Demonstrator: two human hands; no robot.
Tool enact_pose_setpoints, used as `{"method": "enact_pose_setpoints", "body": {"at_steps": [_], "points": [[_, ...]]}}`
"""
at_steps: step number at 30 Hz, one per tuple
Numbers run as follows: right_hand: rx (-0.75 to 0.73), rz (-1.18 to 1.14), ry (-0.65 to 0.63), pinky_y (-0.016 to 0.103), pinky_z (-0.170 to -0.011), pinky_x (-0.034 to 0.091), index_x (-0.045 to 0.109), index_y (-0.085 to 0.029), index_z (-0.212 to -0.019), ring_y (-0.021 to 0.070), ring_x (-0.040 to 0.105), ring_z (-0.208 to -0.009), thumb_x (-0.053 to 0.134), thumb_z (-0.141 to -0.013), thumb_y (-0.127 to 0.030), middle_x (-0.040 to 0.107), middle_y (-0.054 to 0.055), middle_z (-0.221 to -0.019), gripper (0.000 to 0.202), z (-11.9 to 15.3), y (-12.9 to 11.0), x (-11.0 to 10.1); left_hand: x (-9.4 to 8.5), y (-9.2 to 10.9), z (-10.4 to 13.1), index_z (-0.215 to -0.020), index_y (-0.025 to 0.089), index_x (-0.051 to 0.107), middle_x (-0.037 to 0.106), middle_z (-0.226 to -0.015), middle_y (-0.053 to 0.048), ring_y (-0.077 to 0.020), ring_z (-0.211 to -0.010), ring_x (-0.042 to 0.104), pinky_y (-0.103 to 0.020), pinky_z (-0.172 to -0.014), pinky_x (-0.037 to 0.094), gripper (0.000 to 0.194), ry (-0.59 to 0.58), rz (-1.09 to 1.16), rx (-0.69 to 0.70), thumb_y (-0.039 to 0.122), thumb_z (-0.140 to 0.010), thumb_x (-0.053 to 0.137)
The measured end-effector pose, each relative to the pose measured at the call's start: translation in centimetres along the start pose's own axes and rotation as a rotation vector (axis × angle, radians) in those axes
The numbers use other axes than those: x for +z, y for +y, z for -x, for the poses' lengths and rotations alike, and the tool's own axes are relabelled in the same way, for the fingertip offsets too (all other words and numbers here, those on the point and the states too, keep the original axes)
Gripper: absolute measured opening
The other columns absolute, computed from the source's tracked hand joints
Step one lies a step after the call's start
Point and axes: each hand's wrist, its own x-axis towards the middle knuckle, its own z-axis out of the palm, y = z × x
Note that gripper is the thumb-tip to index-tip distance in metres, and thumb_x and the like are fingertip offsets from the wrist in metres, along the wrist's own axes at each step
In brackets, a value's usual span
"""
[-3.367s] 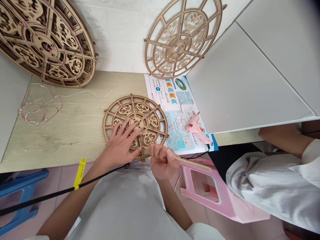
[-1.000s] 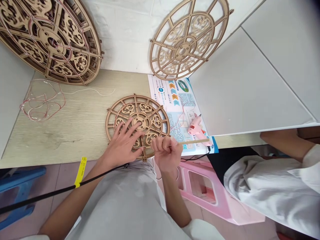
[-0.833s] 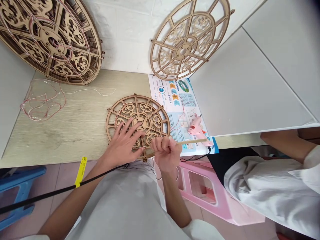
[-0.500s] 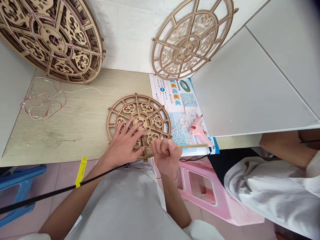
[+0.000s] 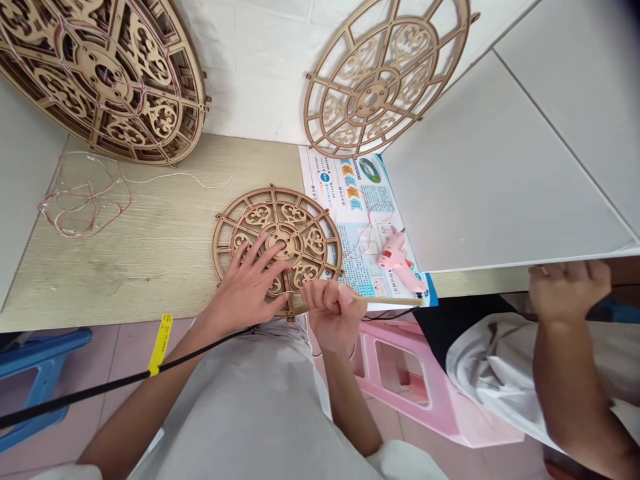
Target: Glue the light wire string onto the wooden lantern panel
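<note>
A round openwork wooden disc (image 5: 296,248), with spokes and scroll cut-outs, lies flat near the front edge of the table. My left hand (image 5: 250,287) rests on its lower left part, fingers spread and flat. At the disc's lower right rim, my right hand (image 5: 334,312) is closed around a thin wooden stick (image 5: 393,301), whose free length points right. Thin wire runs along the disc's left side. A pink glue gun (image 5: 396,259) lies right of the disc, on a printed sheet (image 5: 357,267).
A stack of wired discs (image 5: 100,73) leans at the back left, and another disc (image 5: 370,100) leans at the back right. Tangled wire (image 5: 89,208) lies on the left. A grey panel (image 5: 500,180) bounds the right side; beyond it is a co-worker's hand (image 5: 570,287).
The stick in my right hand has tilted slightly, its far end now lower. My left hand stays on the disc. The co-worker's hand has come up to the table edge at the right.
</note>
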Motion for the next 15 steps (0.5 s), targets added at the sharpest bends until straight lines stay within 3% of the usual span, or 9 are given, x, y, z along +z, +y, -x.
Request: {"method": "enact_pose_setpoints", "body": {"at_steps": [6,15], "points": [[-0.108,-0.006,-0.043,0.024,-0.045,0.016,0.02,-0.015,-0.055,0.0066,0.016,-0.042,0.056,-0.096,-0.043,0.014,-0.004,-0.047,0.062,-0.3,0.6,0.0,0.0,0.0,0.0,-0.133,0.031,0.056,0.026,-0.164,0.008,-0.0264,-0.16,0.01,-0.06,-0.133,0.019,0.044,-0.033,-0.027,-0.011,0.05,-0.096,0.042],[0.029,0.031,-0.012,0.023,-0.044,0.014,0.019,-0.016,-0.054,0.0047,0.014,-0.042,0.062,-0.093,-0.047,0.011,-0.006,-0.048,0.065,-1.6,0.8,0.6,-0.2,0.1,-0.1,-0.133,0.029,0.056,0.026,-0.164,0.006,-0.0288,-0.16,0.01,-0.062,-0.133,0.018,0.045,-0.058,-0.015,-0.017,0.05,-0.095,0.043]]}}
